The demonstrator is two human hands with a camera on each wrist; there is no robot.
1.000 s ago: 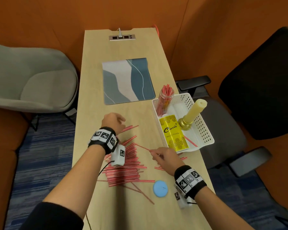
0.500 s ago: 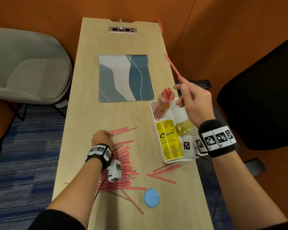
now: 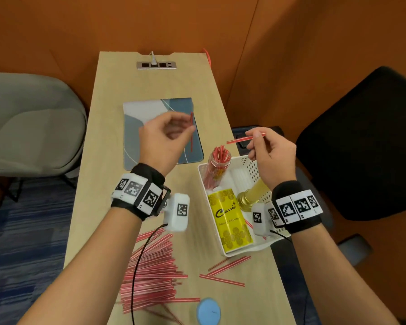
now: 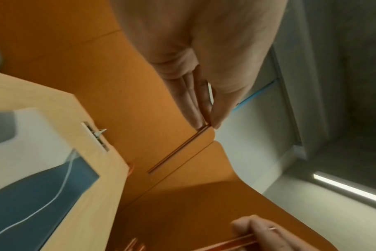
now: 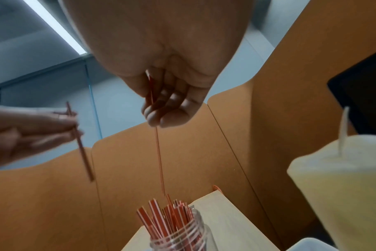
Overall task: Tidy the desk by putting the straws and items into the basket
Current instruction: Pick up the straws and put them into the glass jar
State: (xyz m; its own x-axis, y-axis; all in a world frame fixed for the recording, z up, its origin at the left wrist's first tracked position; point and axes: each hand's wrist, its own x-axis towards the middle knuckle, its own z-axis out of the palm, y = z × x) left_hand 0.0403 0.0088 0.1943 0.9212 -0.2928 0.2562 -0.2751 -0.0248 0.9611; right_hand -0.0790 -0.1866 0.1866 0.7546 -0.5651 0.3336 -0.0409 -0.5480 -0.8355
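My left hand (image 3: 174,130) is raised over the desk mat and pinches a red striped straw (image 3: 191,131) that hangs upright; the same straw (image 4: 178,149) shows in the left wrist view. My right hand (image 3: 259,146) hovers above the white basket (image 3: 251,167) and pinches another straw (image 3: 244,138), its lower end just over the glass jar (image 3: 217,168) of straws (image 5: 174,219). In the basket also lie a yellow powder packet (image 3: 230,221) and a candle (image 5: 341,186) on a brass holder (image 3: 247,200). A heap of loose straws (image 3: 152,275) covers the near desk.
A blue round lid (image 3: 208,311) sits at the front edge. A few stray straws (image 3: 223,275) lie in front of the basket. The blue-grey mat (image 3: 136,132) is mid-desk, a socket strip (image 3: 156,65) at the back. A black chair (image 3: 366,141) stands right, a grey one (image 3: 31,127) left.
My left hand has lifted off the straw heap with one straw and moved up over the mat. My right hand's straw has swung from pointing up to pointing toward the jar.
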